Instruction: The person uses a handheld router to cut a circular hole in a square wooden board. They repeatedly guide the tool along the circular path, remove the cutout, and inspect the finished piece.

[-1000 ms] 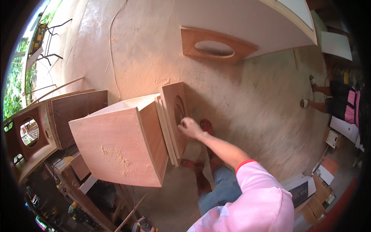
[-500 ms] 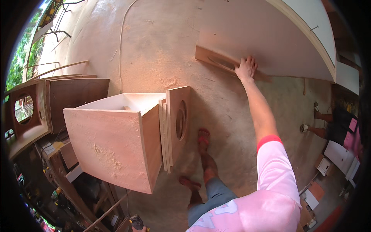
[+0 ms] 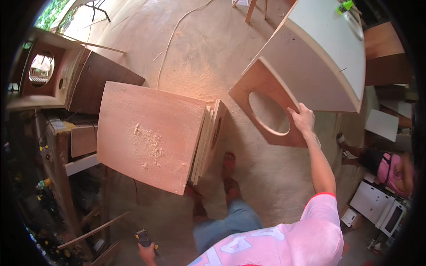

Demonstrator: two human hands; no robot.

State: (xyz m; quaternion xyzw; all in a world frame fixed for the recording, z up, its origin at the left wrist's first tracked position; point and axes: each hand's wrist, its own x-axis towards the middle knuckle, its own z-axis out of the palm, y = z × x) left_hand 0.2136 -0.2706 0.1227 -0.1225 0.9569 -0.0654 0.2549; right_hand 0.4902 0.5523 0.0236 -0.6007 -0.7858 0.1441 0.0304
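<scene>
A person's left hand (image 3: 147, 253), low in front of the box (image 3: 117, 115), has its fingers wrapped around a black-and-yellow power tool (image 3: 143, 238). The plywood box carries a scatter of sawdust (image 3: 148, 144) on its upper face, and boards (image 3: 199, 148) stand against its right side. To the right of the box, the right hand (image 3: 304, 119) grips a plywood panel (image 3: 261, 79) by its edge, fingers closed on the wood beside a large round cutout; the panel is tilted, and whether its lower edge meets the floor cannot be told. Well to the box's right, another person (image 3: 390, 170) in pink and black appears near white panels. Beyond the box, a pale cord (image 3: 171, 40) runs across the floor, while a large white-topped cabinet (image 3: 328, 42) stands far to its right, behind the panel.
</scene>
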